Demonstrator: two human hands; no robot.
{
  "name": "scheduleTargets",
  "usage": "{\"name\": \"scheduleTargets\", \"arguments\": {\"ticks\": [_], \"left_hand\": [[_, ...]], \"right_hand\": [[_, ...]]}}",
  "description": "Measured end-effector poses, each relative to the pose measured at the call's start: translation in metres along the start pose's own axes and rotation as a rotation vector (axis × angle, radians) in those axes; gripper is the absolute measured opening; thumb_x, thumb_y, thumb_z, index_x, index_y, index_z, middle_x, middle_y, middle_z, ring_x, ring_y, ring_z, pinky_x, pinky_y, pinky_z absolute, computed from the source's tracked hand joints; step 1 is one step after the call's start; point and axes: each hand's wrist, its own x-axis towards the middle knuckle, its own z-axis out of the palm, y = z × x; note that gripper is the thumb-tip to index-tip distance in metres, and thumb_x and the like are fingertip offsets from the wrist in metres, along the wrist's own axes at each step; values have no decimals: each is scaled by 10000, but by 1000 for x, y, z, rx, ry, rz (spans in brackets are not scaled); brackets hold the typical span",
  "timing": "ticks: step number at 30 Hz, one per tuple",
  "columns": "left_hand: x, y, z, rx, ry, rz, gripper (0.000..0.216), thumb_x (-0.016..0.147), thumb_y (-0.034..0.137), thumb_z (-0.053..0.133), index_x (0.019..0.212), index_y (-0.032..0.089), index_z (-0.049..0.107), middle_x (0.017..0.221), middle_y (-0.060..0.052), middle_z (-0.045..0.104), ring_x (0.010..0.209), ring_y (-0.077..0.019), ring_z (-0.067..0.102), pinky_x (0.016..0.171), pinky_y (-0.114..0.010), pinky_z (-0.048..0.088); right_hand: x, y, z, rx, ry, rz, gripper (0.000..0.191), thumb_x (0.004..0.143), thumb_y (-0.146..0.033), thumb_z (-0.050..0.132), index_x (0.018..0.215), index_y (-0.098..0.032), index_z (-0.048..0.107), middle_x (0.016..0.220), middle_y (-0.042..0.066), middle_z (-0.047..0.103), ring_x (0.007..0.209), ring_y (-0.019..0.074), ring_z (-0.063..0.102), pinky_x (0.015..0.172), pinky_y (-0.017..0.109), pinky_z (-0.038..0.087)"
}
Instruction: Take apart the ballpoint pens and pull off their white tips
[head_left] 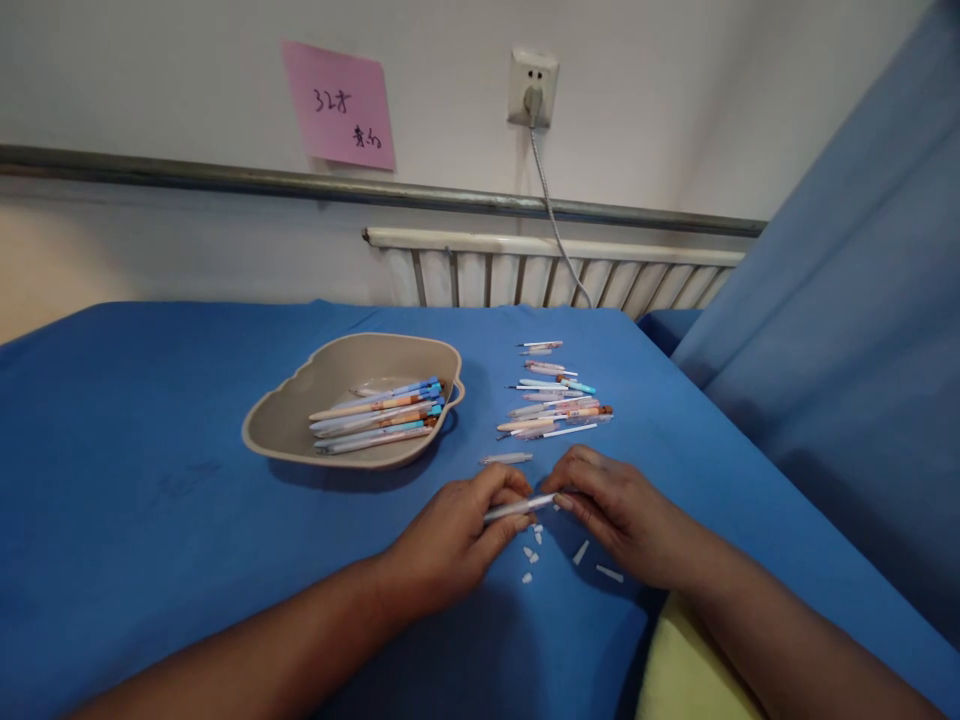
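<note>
My left hand (457, 535) is closed around a whitish pen barrel (517, 508) held low over the blue cloth. At the barrel's right end, my right hand (626, 510) pinches with thumb and fingers; what exactly lies between those fingertips is partly hidden. Several small white plastic pieces (531, 555) lie just below the hands, and a slim white piece (609, 574) rests under my right hand. Beyond my hands is a single pale pen part (507, 458). Farther back, pen barrels and refills (555, 412) are spread in loose rows.
A beige basin (352, 345) holding several assembled-looking pens (375, 415) stands to the left on the blue cloth (150, 480). Behind the table are a radiator (525, 245), a metal rail (450, 198) and a plugged-in cable (551, 205). A blue curtain (847, 220) hangs at right.
</note>
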Motion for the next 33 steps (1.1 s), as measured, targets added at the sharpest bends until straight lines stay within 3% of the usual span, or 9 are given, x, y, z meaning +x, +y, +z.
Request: {"name": "scheduleTargets", "arguments": {"ticks": [4, 8, 16, 27, 33], "left_hand": [[0, 0, 0, -60, -15, -56, 143, 880, 277, 503, 994, 194, 527, 825, 3, 656, 724, -136, 577, 645, -233, 412], [3, -3, 2, -305, -101, -169, 181, 874, 314, 510, 987, 174, 505, 836, -8, 662, 531, -80, 502, 502, -196, 396], [8, -6, 3, -601, -89, -264, 294, 777, 368, 655, 929, 139, 550, 874, -53, 705, 474, -52, 519, 487, -187, 401], [6, 0, 5, -677, -77, -255, 283, 771, 340, 672, 912, 133, 541, 904, -68, 704, 465, -43, 525, 457, -166, 392], [2, 0, 5, -408, -20, -195, 212, 821, 304, 605, 958, 161, 528, 713, 17, 636, 541, -85, 556, 523, -200, 445]], "right_hand": [[-1, -3, -1, 2, -14, 17, 134, 898, -139, 485, 998, -205, 545, 898, 47, 567, 830, 160, 541, 714, 279, 447], [-1, -3, -3, 11, 12, 1, 119, 884, -137, 514, 966, -211, 560, 878, 38, 577, 819, 156, 548, 693, 268, 447], [-3, -1, -2, -16, 68, -15, 150, 913, -201, 495, 1033, -232, 579, 884, 54, 604, 808, 166, 567, 689, 284, 464], [-2, -5, -3, -21, 57, -46, 174, 917, -194, 476, 1047, -241, 581, 884, 55, 596, 801, 166, 567, 680, 273, 464], [-4, -7, -3, -40, 39, 0, 159, 909, -185, 487, 1026, -235, 583, 870, 48, 590, 779, 162, 568, 665, 272, 454]]}}
